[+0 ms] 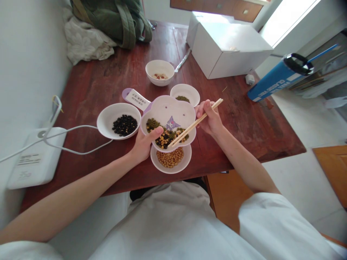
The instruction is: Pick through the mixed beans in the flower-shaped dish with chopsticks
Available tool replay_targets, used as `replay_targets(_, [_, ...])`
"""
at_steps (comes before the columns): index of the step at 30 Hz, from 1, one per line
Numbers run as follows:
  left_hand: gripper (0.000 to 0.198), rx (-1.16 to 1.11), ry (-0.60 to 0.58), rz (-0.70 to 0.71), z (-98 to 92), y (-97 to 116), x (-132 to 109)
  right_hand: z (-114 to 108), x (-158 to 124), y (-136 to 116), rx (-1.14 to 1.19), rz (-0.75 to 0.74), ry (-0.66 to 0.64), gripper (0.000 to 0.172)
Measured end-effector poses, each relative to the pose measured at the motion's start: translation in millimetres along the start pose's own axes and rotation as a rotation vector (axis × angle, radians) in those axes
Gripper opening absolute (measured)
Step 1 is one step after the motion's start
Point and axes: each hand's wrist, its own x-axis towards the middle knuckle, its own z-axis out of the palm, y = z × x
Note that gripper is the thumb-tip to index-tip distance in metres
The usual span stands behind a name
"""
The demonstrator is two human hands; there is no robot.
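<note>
My left hand grips the left rim of a white and lilac scalloped bowl, its thumb over the edge. Mixed green, black and yellow beans lie in the near part of that bowl. Between the fingers of my right hand is a pair of chopsticks, with the tips down among the beans. Partly beneath the scalloped bowl is a white bowl of soybeans. To the left sits a bowl of black beans. Behind are a bowl of mung beans and a bowl with a few nuts.
A labelled lilac handle extends behind the scalloped bowl. Farther back stand a white box and a green bag. A blue tumbler is at the right edge. White cable and a white device lie left.
</note>
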Motion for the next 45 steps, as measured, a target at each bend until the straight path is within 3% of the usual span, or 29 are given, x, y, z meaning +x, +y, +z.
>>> replay_targets(5, [0.083, -0.051, 0.05, -0.003, 3.4, 1.0, 0.4, 1.4, -1.5, 0.3, -0.006, 0.008, 0.009, 0.079])
replay_targets(13, [0.074, -0.086, 0.002, -0.036, 7.6, 2.0, 0.1, -1.9, 1.4, -2.9, -0.019, -0.057, 0.105, 0.085])
replay_targets(19, [0.072, -0.089, 0.025, -0.04, 9.0, 1.7, 0.4, -3.0, 1.0, 0.0, -0.017, -0.074, 0.105, 0.081])
replay_targets(27, [0.054, -0.131, 0.035, -0.09, 10.7, 4.9, 0.9, -2.1, -2.3, -1.6, -0.035, -0.123, 0.105, 0.08])
replay_targets(32, [0.061, -0.15, 0.051, -0.126, 11.3, 4.8, -0.7, -1.4, -0.8, -4.9, -0.071, -0.106, 0.14, 0.083])
replay_targets(34, [0.065, -0.164, 0.037, -0.136, 12.7, 5.2, -1.5, -0.7, -0.4, -7.8, -0.097, -0.158, 0.183, 0.081])
replay_targets(38, [0.069, -0.17, 0.008, -0.149, 13.5, 5.3, -1.8, -1.0, -3.3, -15.6, -0.137, -0.409, 0.24, 0.067])
replay_targets(41, [0.074, -0.171, 0.005, -0.156, 12.1, 4.9, -1.6, -1.2, -8.1, -20.8, -0.199, -0.568, 0.184, 0.058])
replay_targets(45, [0.08, -0.175, 0.014, -0.169, 11.2, 4.6, -1.4, 2.3, -13.6, -25.9, -0.327, -0.638, 0.05, 0.063])
